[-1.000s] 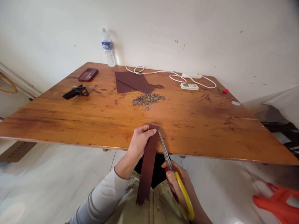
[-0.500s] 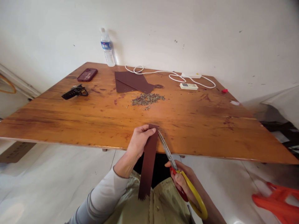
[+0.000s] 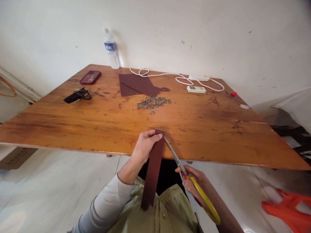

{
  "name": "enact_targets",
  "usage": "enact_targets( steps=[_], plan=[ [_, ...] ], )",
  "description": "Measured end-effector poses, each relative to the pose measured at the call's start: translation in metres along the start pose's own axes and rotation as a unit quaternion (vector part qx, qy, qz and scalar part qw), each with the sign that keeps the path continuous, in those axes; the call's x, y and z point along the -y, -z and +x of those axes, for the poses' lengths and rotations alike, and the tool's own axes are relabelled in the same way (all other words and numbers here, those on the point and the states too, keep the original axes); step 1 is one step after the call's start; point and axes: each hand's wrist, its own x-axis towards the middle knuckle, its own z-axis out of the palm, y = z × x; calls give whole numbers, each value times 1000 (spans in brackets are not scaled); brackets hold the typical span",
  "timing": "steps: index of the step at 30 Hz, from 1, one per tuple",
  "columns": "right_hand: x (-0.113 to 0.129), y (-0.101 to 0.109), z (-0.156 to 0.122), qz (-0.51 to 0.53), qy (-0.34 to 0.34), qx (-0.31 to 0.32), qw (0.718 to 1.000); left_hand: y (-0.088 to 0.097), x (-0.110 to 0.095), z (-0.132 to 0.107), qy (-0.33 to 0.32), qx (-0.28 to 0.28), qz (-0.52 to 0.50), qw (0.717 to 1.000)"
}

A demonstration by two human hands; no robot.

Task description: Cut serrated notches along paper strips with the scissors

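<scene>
My left hand [image 3: 146, 146] pinches a long dark-red strip of paper or thin card [image 3: 155, 171] near its upper end, thumb on top. The strip hangs down over my lap, and its lower end is ragged. My right hand [image 3: 194, 181] is closed round the handles of a pair of scissors [image 3: 203, 195], one handle yellow and the other red. The blade tips meet the strip's right edge close to my left thumb. Beyond my hands, a pile of small cut shreds [image 3: 153, 103] lies on the wooden table [image 3: 102, 129].
Dark-red sheets [image 3: 138, 84] lie behind the shreds. Further left are a plastic bottle [image 3: 111, 48], a phone [image 3: 90, 77] and a black hair clip [image 3: 77, 95]. A white cable [image 3: 165, 74] and remote control [image 3: 196, 89] lie at the back right. An orange bag [image 3: 289, 207] is low at right.
The scissors' blades and handles look closer together than before. My right hand has shifted slightly right, and the strip's lower end has swung a little left.
</scene>
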Motion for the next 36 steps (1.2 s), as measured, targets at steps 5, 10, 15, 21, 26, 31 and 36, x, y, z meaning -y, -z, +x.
enact_targets(
  steps=[5,10,15,21,26,31,36],
  plan=[
    [-9,-1,0,6,-30,13,999,-1,1,0,3,-1,-7,1000],
    [-11,-2,1,6,-41,14,999,-1,-1,0,5,6,-5,1000],
    [0,-1,-2,0,-53,24,998,0,1,0,-1,8,3,1000],
    [0,-5,-4,43,-48,-5,998,1,2,1,1,7,8,1000],
    [-9,-2,-3,14,-18,24,999,2,4,3,13,13,1,1000],
    [-13,-3,-1,1,-11,23,1000,5,5,4,17,14,-3,1000],
    [-9,-13,-4,76,-32,36,996,4,3,3,23,18,-19,999]
  ],
)
